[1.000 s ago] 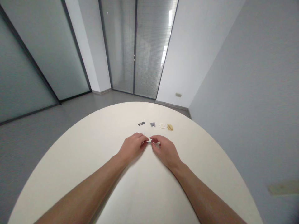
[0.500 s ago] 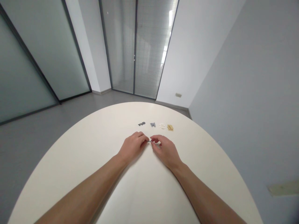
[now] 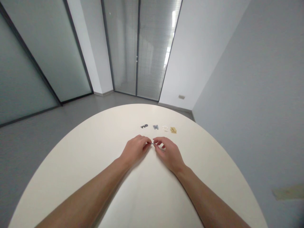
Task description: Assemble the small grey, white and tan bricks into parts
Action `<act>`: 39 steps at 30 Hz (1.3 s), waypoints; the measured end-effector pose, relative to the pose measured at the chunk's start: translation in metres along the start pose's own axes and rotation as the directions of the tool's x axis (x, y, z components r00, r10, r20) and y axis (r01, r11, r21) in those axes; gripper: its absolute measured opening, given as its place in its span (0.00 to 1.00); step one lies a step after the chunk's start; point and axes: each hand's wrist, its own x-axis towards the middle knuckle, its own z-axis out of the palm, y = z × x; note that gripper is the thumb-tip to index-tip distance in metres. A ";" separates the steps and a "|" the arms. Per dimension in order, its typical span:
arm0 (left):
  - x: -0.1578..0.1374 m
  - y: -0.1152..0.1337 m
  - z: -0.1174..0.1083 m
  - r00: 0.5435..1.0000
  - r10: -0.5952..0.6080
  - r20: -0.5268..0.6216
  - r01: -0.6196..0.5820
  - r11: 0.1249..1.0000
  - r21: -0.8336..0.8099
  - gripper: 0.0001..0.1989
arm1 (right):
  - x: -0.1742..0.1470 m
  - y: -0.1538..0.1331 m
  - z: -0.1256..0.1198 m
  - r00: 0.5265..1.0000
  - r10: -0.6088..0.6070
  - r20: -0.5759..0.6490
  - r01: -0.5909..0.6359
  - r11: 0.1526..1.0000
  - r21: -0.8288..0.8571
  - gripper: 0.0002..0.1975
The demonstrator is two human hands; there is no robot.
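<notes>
Between my fingertips is a small grey piece (image 3: pixel 152 143), too tiny to name more closely. My left hand (image 3: pixel 137 148) pinches its left end with thumb and forefinger. My right hand (image 3: pixel 169 152) meets its right end, thumb and forefinger bent close around it. Beyond my hands, small parts lie in a row of groups: black pieces (image 3: pixel 144 126), grey-blue pieces (image 3: pixel 155 127), white pieces (image 3: pixel 165 128) and tan pieces (image 3: pixel 173 130). Both forearms rest on or just above the tabletop.
The round white table (image 3: pixel 95 136) fills the lower view, its curved far edge just beyond the small parts. Behind it stand glass panels with dark frames (image 3: pixel 136 63) and a pale wall (image 3: pixel 237 79) on the right.
Hardly anything differs. My left fingers have shifted slightly around the small grey piece; the groups of parts lie as before.
</notes>
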 end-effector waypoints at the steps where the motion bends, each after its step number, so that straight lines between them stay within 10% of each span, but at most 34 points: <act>1: 0.000 0.000 0.000 1.000 0.005 0.003 -0.005 1.000 -0.001 0.08 | 0.000 0.000 0.000 1.000 -0.008 0.004 0.008 1.000 0.004 0.11; 39: -0.001 0.000 0.002 0.991 0.018 -0.134 -0.045 0.979 -0.199 0.06 | -0.001 -0.002 0.001 0.988 0.136 0.073 -0.140 0.989 0.052 0.11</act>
